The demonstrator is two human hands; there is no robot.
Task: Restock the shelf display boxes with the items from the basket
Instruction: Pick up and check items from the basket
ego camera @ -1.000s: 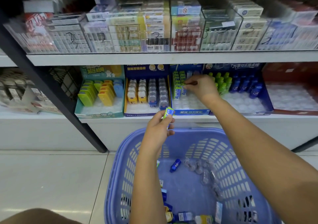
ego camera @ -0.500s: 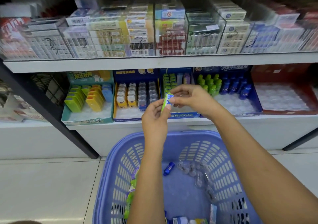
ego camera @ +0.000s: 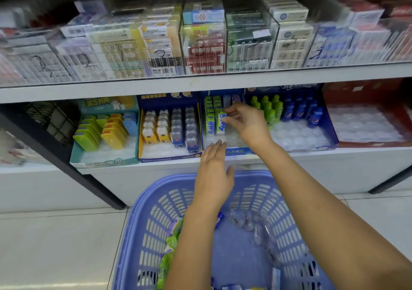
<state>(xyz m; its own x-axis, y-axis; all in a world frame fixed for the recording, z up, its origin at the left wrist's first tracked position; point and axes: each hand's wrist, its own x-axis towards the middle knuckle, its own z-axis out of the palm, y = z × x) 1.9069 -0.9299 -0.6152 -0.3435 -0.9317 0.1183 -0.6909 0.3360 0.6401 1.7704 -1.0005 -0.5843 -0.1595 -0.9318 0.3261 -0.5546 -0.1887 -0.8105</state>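
A blue plastic basket point(ego camera: 142, 227) stands on the floor below the shelf, with green packs point(ego camera: 172, 240), a small blue item point(ego camera: 219, 219) and clear blister shells point(ego camera: 252, 225) inside. My right hand point(ego camera: 247, 125) pinches a small green and white pack point(ego camera: 221, 120) at the middle blue display box point(ego camera: 236, 151), beside a row of like packs point(ego camera: 209, 116). My left hand point(ego camera: 214, 174) hovers over the basket's far rim, fingers straight, holding nothing.
Other display boxes line the lower shelf: a teal one point(ego camera: 104, 161) with green and yellow cases, a blue one point(ego camera: 169, 156) with bear-shaped items, one with green and blue bottles point(ego camera: 287, 109), a red one point(ego camera: 365, 142). Clear bins of cartons point(ego camera: 200, 44) fill the upper shelf.
My left hand passed the pack to my right hand and dropped back, open. My right hand carried the pack up to the middle display box.
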